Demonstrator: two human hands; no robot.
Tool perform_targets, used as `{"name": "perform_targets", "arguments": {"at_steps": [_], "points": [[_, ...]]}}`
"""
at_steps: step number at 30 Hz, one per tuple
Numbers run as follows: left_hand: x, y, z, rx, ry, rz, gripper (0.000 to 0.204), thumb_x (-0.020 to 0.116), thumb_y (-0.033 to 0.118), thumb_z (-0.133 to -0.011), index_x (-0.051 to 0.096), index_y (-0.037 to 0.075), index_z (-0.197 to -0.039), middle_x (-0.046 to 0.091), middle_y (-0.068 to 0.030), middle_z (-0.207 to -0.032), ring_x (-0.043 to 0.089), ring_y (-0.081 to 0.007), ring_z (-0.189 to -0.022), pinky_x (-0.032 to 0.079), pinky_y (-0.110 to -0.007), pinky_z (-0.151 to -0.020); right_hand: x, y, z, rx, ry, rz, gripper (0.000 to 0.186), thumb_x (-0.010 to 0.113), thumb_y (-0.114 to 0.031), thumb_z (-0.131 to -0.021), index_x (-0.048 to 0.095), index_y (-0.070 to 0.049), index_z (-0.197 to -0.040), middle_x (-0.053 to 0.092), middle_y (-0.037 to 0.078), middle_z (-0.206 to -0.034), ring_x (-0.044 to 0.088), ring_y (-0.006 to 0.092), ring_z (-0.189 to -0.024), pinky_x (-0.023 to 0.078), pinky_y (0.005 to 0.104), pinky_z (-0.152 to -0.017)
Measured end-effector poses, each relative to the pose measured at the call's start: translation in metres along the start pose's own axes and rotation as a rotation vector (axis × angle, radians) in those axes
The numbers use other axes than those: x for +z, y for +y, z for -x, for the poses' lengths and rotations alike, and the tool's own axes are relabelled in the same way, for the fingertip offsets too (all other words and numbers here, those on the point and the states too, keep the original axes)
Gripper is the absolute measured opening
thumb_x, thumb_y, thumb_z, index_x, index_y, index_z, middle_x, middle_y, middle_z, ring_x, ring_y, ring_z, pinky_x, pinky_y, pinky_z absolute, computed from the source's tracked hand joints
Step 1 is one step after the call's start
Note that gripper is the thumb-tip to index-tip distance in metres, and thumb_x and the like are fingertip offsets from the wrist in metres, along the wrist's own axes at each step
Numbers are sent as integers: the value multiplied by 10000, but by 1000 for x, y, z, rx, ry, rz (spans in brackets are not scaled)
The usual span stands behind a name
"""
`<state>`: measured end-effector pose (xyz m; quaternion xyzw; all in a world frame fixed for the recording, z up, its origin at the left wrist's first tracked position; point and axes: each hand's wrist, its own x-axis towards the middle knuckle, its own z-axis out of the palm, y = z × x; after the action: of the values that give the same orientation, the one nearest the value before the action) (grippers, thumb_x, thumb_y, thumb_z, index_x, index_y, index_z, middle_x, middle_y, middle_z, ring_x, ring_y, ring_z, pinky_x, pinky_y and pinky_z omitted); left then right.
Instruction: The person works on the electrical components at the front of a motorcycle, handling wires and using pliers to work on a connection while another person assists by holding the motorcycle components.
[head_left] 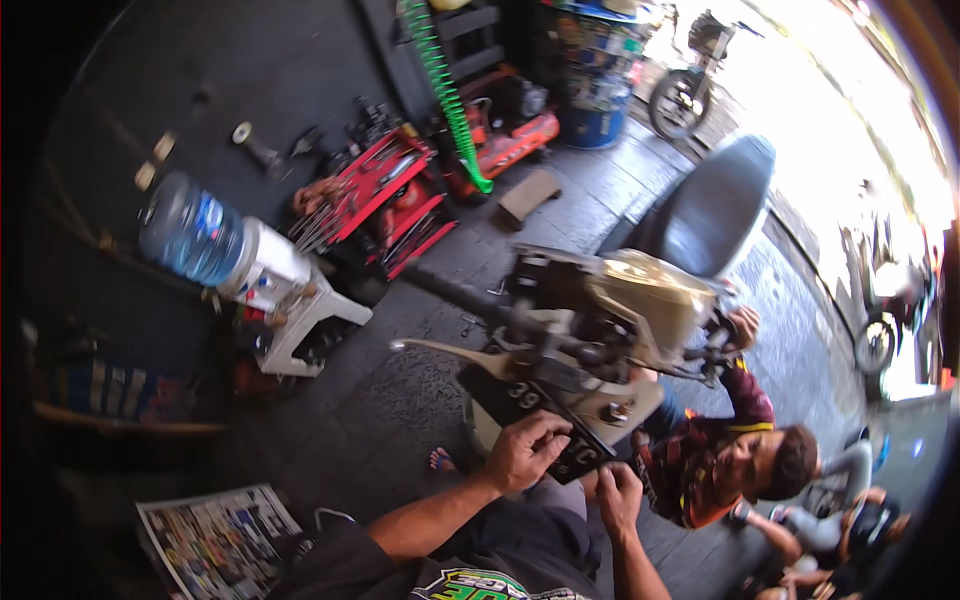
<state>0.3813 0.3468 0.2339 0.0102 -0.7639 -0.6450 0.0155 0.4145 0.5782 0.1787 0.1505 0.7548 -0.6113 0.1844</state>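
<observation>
A black number plate with pale characters lies slantwise at the front of a motorcycle with a gold-coloured tank. My left hand is closed at the plate's lower edge, its fingers curled over the face. At the plate's near right corner, my right hand pinches the edge between thumb and fingers. Just beyond the plate are the handlebar and a pale lever, slightly blurred. Whether the plate is fastened to the motorcycle is hidden.
A person crouches at the right, one hand by the handlebar. Left stand a water dispenser on a white stool and a red tool cart. Behind are a compressor, a blue drum and a wooden block.
</observation>
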Motion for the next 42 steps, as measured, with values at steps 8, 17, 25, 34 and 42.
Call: {"name": "perform_targets", "arguments": {"at_steps": [8, 17, 25, 34, 42], "points": [[-107, -165, 108, -237, 189, -55, 158, 653, 163, -904, 680, 12, -945, 682, -166, -869, 685, -305, -800, 523, -377, -694, 84, 70, 103, -89, 310, 393, 370, 621, -35, -884, 537, 46, -1236, 605, 140, -1084, 580, 178, -876, 492, 312, -784], [-278, -379, 457, -937, 361, -523, 442, 455, 309, -978, 652, -77, -889, 644, -302, -837, 630, -501, -861, 468, -541, -745, 211, -60, 109, -651, 148, 565, 444, 651, -33, -843, 545, 22, -1271, 662, 173, -1046, 656, 311, -873, 520, 380, -779], [-290, -373, 529, -1074, 195, -516, 548, 551, 429, -905, 696, -99, -877, 678, -307, -855, 682, -452, -902, 490, -515, -799, 342, 12, 88, -460, -543, 657, 352, 658, -144, -874, 629, 13, -1188, 673, 208, -1092, 669, 371, -1009, 534, 417, -849], [-225, -378, 547, -894, 473, -546, 475, 672, 432, -880, 670, -39, -941, 688, -175, -804, 656, -371, -764, 510, -486, -710, 494, 155, -86, 254, -282, 339, 434, 647, -164, -884, 597, 52, -1258, 694, 190, -1078, 687, 258, -964, 527, 361, -861], [-297, -341, 325, -1282, 310, -633, 406, 720, 362, -873, 657, -39, -890, 680, -148, -748, 664, -329, -674, 526, -462, -641, 519, 276, -350, 476, 231, 691, 500, 673, -205, -836, 568, 29, -1266, 631, 283, -1198, 596, 425, -1159, 470, 454, -998]]}}
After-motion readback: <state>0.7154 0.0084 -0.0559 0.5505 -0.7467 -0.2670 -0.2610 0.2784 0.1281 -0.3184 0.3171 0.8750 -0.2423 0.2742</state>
